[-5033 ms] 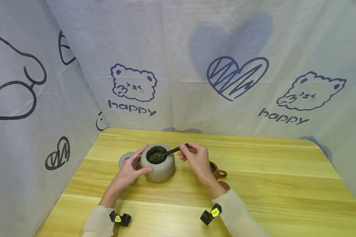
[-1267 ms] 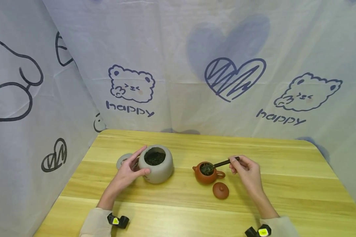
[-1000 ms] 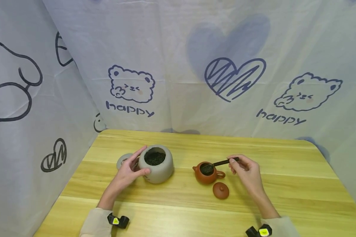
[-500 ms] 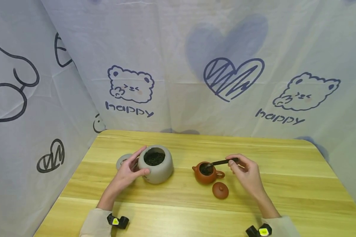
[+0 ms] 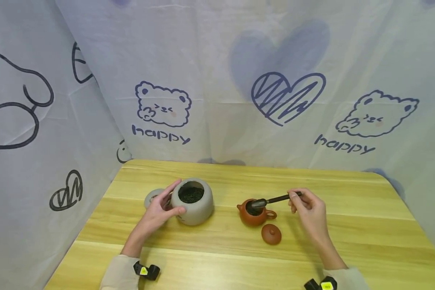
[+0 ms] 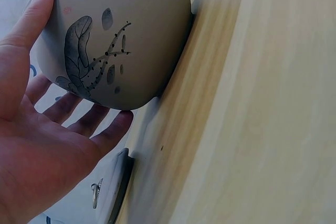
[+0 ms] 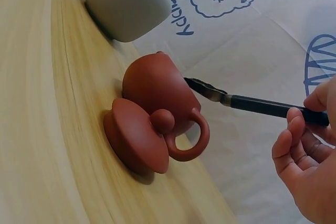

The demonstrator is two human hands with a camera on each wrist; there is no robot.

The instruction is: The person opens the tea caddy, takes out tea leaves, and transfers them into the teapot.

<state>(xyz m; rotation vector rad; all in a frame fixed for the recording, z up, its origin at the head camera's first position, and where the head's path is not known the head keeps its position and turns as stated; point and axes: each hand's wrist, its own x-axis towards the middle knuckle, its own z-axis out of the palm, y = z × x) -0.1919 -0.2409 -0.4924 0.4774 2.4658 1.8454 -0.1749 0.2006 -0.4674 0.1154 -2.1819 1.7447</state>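
My left hand [image 5: 158, 209] holds the side of a round grey tea jar [image 5: 193, 212], thumb in front and fingers behind. Dark loose tea leaves [image 5: 191, 195] show through its mouth. In the left wrist view the jar wall [image 6: 152, 51] bears a painted plant. My right hand [image 5: 311, 209] pinches the dark handle of a tea scoop [image 5: 278, 198]. The scoop's head lies over the mouth of a small reddish-brown teapot [image 5: 251, 218], where dark leaves are partly visible. The right wrist view shows the scoop [image 7: 262, 106] sloping down to the teapot rim.
The teapot's lid [image 5: 271, 234] lies knob up on the wooden table [image 5: 217, 262], in front of the teapot handle. A grey jar lid [image 5: 150, 197] with a metal ring lies left of the jar, partly behind my left hand. A printed cloth [image 5: 217, 133] hangs behind the table.
The scoop, earlier in the jar, went right to the teapot with leaves on it. Since half a second ago its head has risen from inside the teapot, and my right hand shifted slightly right.
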